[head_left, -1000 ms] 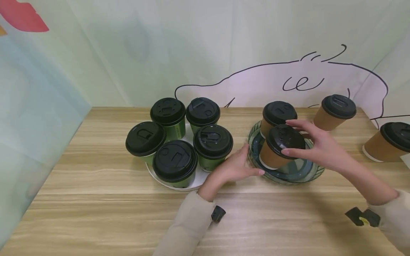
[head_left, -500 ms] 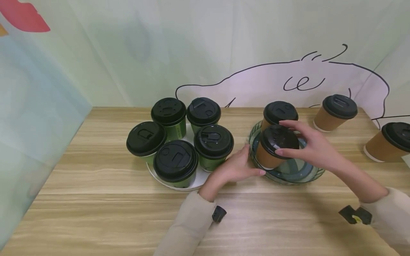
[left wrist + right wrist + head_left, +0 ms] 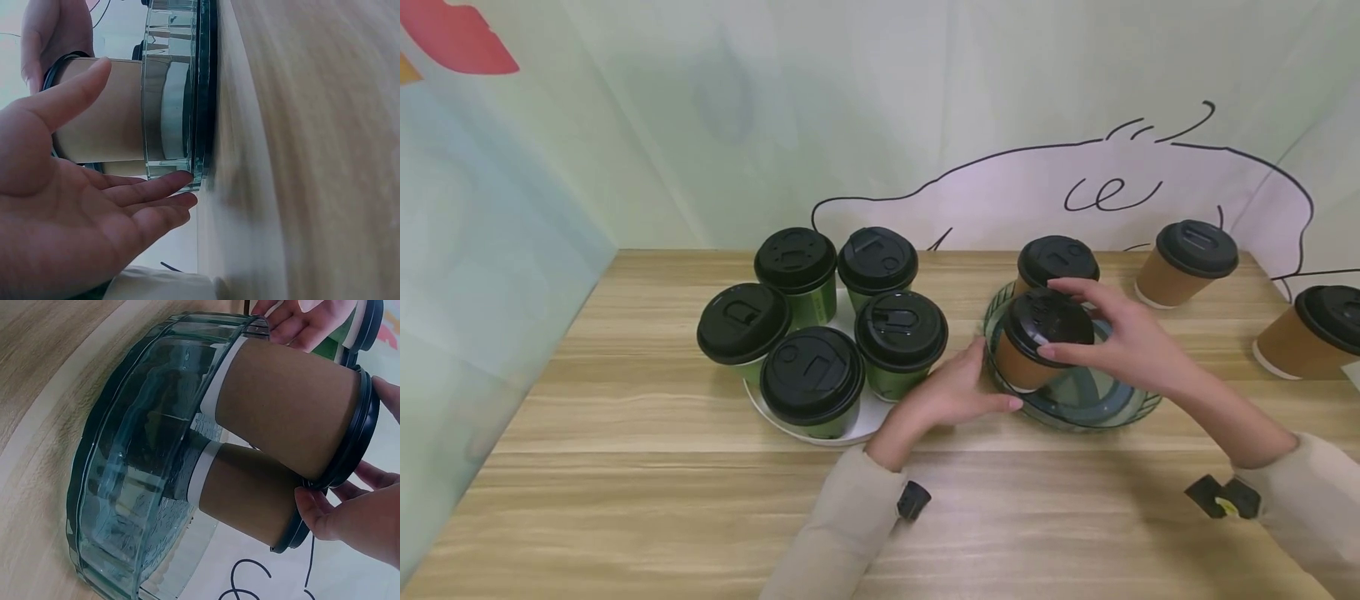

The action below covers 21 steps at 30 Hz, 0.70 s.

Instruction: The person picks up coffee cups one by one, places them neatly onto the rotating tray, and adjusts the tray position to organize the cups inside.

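My right hand (image 3: 1127, 337) grips a brown paper coffee cup (image 3: 1024, 363) by its black lid, thumb on the near side and fingers on the far side. The cup is upright at the left part of a greenish glass dish (image 3: 1108, 414), its base inside the rim in the left wrist view. Behind it in the dish stands a second brown coffee cup (image 3: 244, 490). My left hand (image 3: 951, 390) is at the dish's left side, fingers extended along the glass wall, thumb apart near the front rim. Its palm faces the held cup in the left wrist view.
Left of the dish, several green coffee cups (image 3: 815, 308) with black lids crowd a white plate (image 3: 874, 423), close to my left wrist. Two more brown cups, one at the back (image 3: 1176, 279) and one at the right edge (image 3: 1296, 342), stand on the wooden table (image 3: 662, 500).
My right hand has shifted left with the brown cup, from the middle of the glass dish toward its left side. The left hand stays at the dish's side.
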### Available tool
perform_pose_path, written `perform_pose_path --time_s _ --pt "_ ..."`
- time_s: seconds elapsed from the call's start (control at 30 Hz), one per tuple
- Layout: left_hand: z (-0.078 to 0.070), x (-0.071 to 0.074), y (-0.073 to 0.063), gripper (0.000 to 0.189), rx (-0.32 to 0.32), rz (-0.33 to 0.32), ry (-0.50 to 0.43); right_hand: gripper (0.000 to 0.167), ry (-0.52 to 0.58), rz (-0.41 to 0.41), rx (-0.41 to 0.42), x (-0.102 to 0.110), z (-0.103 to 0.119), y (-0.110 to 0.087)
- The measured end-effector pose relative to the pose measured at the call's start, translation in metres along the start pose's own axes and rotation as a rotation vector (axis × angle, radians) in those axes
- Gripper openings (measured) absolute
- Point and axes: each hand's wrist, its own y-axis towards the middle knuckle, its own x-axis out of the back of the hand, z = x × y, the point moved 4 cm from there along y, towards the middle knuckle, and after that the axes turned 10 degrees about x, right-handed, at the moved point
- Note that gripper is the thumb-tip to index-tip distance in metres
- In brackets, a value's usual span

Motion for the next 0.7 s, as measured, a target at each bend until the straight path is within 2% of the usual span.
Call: perform_pose_path --time_s 0.37,0.7 --pt "0.0019 -0.0014 0.0025 0.096 -0.015 -0.011 -0.009 0.069 0.000 0.001 0.039 -0.0009 0.0027 0.0027" --pt "0.0013 -0.0018 0.0026 0.096 -0.054 -0.007 -0.052 0.068 -0.002 -0.002 0.069 -0.0016 0.0060 0.0045"
